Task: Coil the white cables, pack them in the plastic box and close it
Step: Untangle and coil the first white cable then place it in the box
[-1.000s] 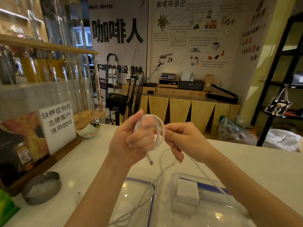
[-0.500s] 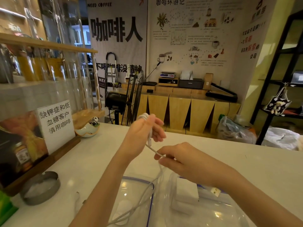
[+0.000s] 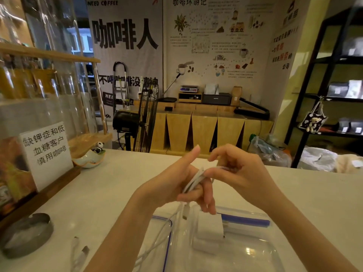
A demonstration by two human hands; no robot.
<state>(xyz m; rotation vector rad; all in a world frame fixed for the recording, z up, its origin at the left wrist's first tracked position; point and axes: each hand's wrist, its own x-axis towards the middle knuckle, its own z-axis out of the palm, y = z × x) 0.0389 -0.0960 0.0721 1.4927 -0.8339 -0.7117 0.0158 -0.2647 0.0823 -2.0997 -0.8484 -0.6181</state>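
A white cable (image 3: 193,182) is wound in loops around the fingers of my left hand (image 3: 176,183), which grips it above the counter. A plug end (image 3: 185,212) hangs below that hand, and loose strands trail down to the left of the box. My right hand (image 3: 235,173) touches the coil from the right and pinches a strand of it. Below both hands lies the clear plastic box (image 3: 245,258) with a blue-edged lid (image 3: 161,244) beside it. Inside the box sit two white chargers (image 3: 210,226). Another cable end (image 3: 82,252) rests on the counter at the lower left.
A round metal ashtray (image 3: 25,234) stands at the counter's left edge. Behind it are a sign in a wooden holder (image 3: 46,152) and a small panda dish (image 3: 91,157). The white counter (image 3: 314,193) stretches to the right. A fan (image 3: 145,118) stands beyond its far edge.
My left hand has dropped lower with the coil on its fingers. My right hand rose from the trailing strand and came up against the coil.
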